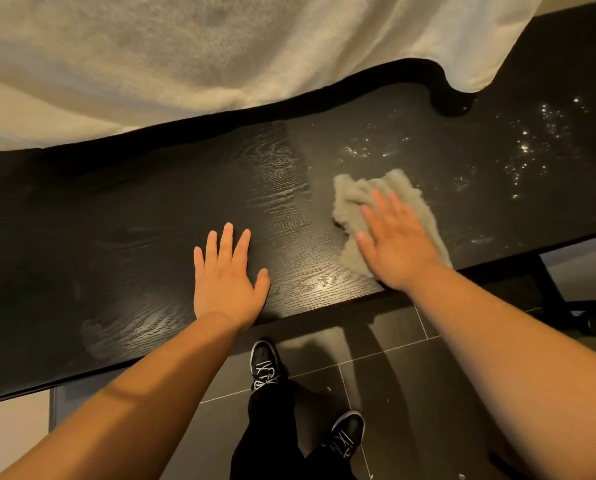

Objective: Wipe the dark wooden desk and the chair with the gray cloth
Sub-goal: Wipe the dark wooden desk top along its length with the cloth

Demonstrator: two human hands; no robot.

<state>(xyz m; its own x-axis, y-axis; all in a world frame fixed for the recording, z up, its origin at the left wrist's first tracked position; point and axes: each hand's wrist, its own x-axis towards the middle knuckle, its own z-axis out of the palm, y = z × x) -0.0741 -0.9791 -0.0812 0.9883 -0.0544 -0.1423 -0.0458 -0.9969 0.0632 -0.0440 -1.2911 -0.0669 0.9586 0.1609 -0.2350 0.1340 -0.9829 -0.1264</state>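
Observation:
The dark wooden desk (116, 220) runs across the view, its grain showing under a sheen in the middle. The gray cloth (359, 199) lies crumpled on the desk right of centre. My right hand (397, 240) presses flat on the cloth with straight fingers. My left hand (227, 275) rests flat on the bare desk near its front edge, fingers spread, holding nothing. Bright droplets (525, 147) speckle the desk's right part. No chair is in view.
A white towel-like fabric (185, 57) hangs over the desk's far edge and covers the top of the view. Below the front edge lie dark floor tiles (411, 375) and my black shoes (265, 365). A black desk leg (549, 292) stands at the right.

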